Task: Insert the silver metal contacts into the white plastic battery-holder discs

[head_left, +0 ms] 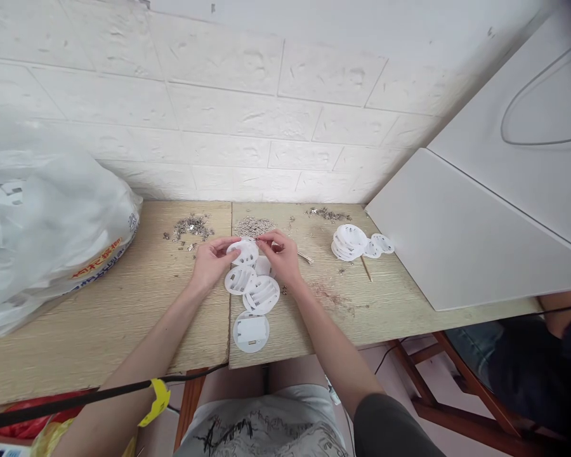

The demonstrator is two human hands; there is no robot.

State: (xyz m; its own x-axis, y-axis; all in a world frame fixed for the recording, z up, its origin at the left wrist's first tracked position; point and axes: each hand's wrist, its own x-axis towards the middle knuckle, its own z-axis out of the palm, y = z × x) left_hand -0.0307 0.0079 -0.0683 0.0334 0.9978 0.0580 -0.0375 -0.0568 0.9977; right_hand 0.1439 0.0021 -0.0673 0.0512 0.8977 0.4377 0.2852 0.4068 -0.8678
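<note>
Both hands meet over the wooden table, near its back. My left hand (212,261) is closed on the left edge of a round white plastic disc (247,252) with small slots. At the disc's upper right, my right hand (279,252) has its fingers pinched together; what they hold is too small to make out. Other white discs (261,294) lie overlapping just below the hands, and one disc (251,332) lies nearest the table's front edge. Right behind the fingers is a pile of tiny metal parts (253,226).
A large plastic bag (52,235) of white parts fills the left. Metal pieces (193,227) lie behind my left hand, more (330,214) at the back right. Stacked discs (349,241) stand right, beside a thin stick (367,269) and a white panel (476,235). Another person sits far right.
</note>
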